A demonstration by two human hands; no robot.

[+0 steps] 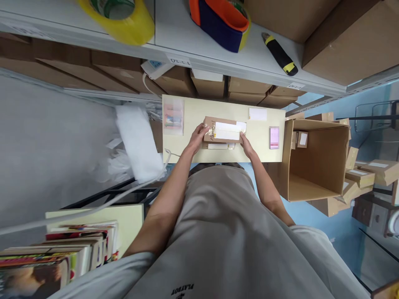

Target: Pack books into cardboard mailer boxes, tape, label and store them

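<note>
A small brown cardboard parcel (222,130) with a white label and clear tape lies on a pale yellow table (193,114), stacked on a second flat parcel (218,146). My left hand (199,135) grips the top parcel's left end, fingers curled over its edge. My right hand (246,144) presses against its right end with the fingers closed on the corner. Both forearms reach out from my body toward the table.
A phone with a pink screen (274,137), a white slip (257,113) and a clear bag (173,116) lie on the table. An open carton (314,160) stands to the right. Tape rolls (121,18) and a box cutter (279,54) sit on the shelf; books (62,253) lower left.
</note>
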